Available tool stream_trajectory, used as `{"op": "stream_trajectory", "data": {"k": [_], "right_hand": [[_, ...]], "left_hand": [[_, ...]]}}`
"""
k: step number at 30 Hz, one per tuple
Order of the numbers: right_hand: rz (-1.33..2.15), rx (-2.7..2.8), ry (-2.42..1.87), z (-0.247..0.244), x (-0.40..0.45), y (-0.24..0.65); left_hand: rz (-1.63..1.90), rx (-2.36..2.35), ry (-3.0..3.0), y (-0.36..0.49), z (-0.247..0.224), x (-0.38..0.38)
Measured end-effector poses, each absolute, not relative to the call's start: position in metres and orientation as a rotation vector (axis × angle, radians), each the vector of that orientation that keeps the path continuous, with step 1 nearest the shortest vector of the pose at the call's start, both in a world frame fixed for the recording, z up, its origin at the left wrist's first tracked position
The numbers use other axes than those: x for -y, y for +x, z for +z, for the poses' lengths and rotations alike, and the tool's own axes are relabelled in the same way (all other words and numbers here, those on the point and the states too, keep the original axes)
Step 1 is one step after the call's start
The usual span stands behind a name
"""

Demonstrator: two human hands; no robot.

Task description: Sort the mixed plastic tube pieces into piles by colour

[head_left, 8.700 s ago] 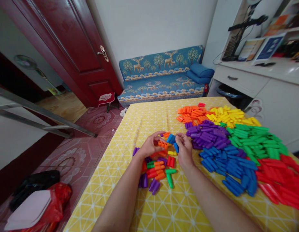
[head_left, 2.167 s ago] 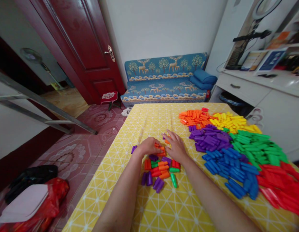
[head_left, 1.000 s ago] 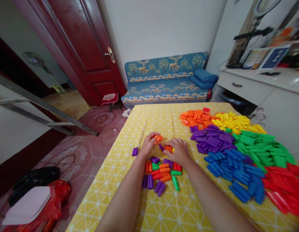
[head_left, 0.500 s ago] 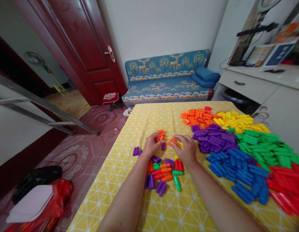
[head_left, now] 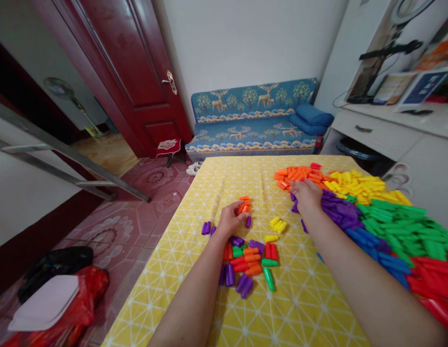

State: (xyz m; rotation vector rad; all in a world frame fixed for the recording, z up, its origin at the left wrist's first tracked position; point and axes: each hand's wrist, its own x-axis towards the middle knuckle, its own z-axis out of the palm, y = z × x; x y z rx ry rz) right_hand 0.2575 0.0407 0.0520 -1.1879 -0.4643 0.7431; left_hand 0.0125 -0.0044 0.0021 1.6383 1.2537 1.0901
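Current step, as I judge it: picking from the sorted stock with one hand while the other steadies a small group of blocks.

Left hand (head_left: 233,219): thumb and fingers are narrowed around the small orange blocks (head_left: 244,208), which sit on the tabletop (head_left: 281,318). One purple block (head_left: 249,221) lies just beside the thumb. A purple pair (head_left: 206,227) lies farther out to my left.

Right hand (head_left: 306,195): positioned at the border of the orange pile (head_left: 298,174) and the purple pile (head_left: 339,209), fingers directed at the orange. The back of the hand hides the grip; I cannot tell whether a block is between the fingertips.

Adjacent parts: yellow blocks (head_left: 278,224) lie between the two hands, nearer to me. A mixed cluster (head_left: 251,258) of red, orange, green and purple blocks lies nearer my body, with a green block (head_left: 269,279) at its right side.

Requirements for the next move, as I judge them: a narrow fingertip pinch on one orange block, followed by a straight lift so that adjoining blocks are not dragged. Hold the left hand steady meanwhile; a sideways knock could separate or tip the orange group. Keep the right forearm clear of the purple pile, where contact could mix colours.
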Motion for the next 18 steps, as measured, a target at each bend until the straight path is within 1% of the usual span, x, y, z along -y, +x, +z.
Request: {"op": "stream_trajectory", "data": {"k": [4, 8, 11, 15, 18], "right_hand": [[0.720, 0.604, -1.187, 0.033, -0.010, 0.246], [0.533, 0.985, -1.334, 0.003, 0.041, 0.225], [0.489, 1.257, -1.373, -0.004, 0.061, 0.211], [0.641, 1.605, -1.273, 0.003, 0.064, 0.196], [0.655, 1.624, -1.253, 0.006, 0.062, 0.194]], "left_hand": [[1.076, -1.251, 1.680, 0.012, 0.000, 0.002], [1.051, -1.289, 1.776, 0.010, 0.005, 0.005], [0.980, -1.242, 1.842, 0.011, 0.012, 0.011], [0.885, -0.981, 1.828, 0.017, 0.036, 0.022], [0.885, -0.987, 1.934, 0.009, 0.067, 0.031]]}}
